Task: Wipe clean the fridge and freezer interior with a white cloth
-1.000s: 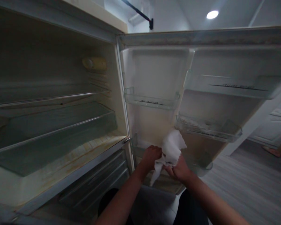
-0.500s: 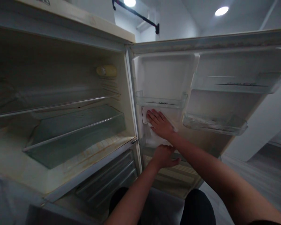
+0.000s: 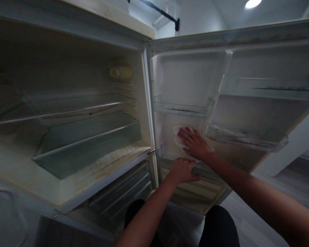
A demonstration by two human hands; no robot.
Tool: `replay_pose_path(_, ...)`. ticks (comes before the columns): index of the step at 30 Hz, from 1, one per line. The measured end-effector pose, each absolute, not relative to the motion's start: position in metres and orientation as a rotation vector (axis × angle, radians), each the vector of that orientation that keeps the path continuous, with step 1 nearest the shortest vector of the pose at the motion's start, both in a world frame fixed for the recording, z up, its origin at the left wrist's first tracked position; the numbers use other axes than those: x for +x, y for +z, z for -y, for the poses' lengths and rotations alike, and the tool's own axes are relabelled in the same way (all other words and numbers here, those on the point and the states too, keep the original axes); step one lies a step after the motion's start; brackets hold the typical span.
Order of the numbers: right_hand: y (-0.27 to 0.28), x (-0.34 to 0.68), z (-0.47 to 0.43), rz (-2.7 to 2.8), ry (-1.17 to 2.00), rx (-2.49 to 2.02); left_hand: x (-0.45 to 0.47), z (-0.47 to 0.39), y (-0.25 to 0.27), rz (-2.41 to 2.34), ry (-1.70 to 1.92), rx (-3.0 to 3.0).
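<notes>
White walls, a ceiling lamp (image 3: 252, 3), apparently pale grey plank floor (image 3: 298, 192)

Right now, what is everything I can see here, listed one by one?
Fridge door: one, white inside, swung open at right.
Door bins: three clear ones in view, hung on the open door.
Glass shelves: two, clear, inside the fridge at left.
Yellowish lamp cover: one, on the fridge's inner wall.
Drawers: dark, below the stained ledge.
Ceiling light: one, white, top right.
Black bar: one, on the wall above.
Cloth: one, white, pressed flat against the door's inner wall.
Right hand: flat on the cloth.
Left hand: on the rim of the lowest door bin.
</notes>
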State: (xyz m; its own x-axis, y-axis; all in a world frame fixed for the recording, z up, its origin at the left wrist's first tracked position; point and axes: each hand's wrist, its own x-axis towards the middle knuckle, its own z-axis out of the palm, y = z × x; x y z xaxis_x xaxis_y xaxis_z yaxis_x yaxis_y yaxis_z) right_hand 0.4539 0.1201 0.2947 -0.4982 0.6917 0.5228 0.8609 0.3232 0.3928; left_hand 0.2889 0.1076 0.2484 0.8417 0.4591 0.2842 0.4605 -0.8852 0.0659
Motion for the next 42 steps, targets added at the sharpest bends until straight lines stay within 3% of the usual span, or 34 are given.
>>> replay_pose_path(8,0.292,0.472,-0.117,2.465,-0.856,-1.252,0.284,-0.105,0.248,0.764,-0.466,-3.009)
replay_pose_path(14,0.302,0.501,-0.103,2.612,-0.613,-1.063,0.283,-0.105,0.249,0.739,-0.499,-3.012)
replay_pose_path(26,0.301,0.538,-0.036,2.512,-0.425,-1.339,0.269,-0.106,0.25,0.726,-0.447,-3.012)
replay_pose_path(37,0.307,0.544,-0.046,2.599,-0.406,-1.342,0.275,-0.104,0.251,0.758,-0.473,-3.025)
replay_pose_path(42,0.305,0.55,-0.051,2.615,-0.619,-1.338,0.287,-0.106,0.248,0.759,-0.493,-3.008)
